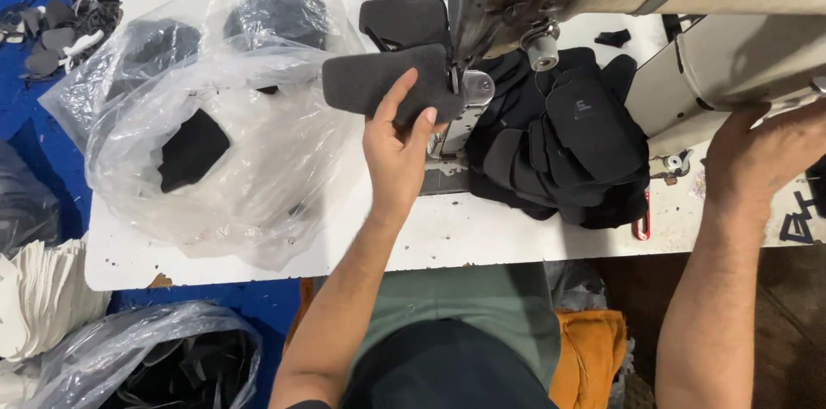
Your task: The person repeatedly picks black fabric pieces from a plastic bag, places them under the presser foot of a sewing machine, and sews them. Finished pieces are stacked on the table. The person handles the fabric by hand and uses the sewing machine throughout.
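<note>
Left grip (397,135) on flat dark-grey fabric piece (387,82)

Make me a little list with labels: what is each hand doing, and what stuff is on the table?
Left hand: left hand pinches a dark grey fabric piece beside the sewing machine's needle area
Right hand: right hand rests on the machine's cream body, fingers hidden
Pile: black fabric pieces heaped right of the needle
Bag: clear plastic bag with more dark pieces, on the left
Table: white table
</note>
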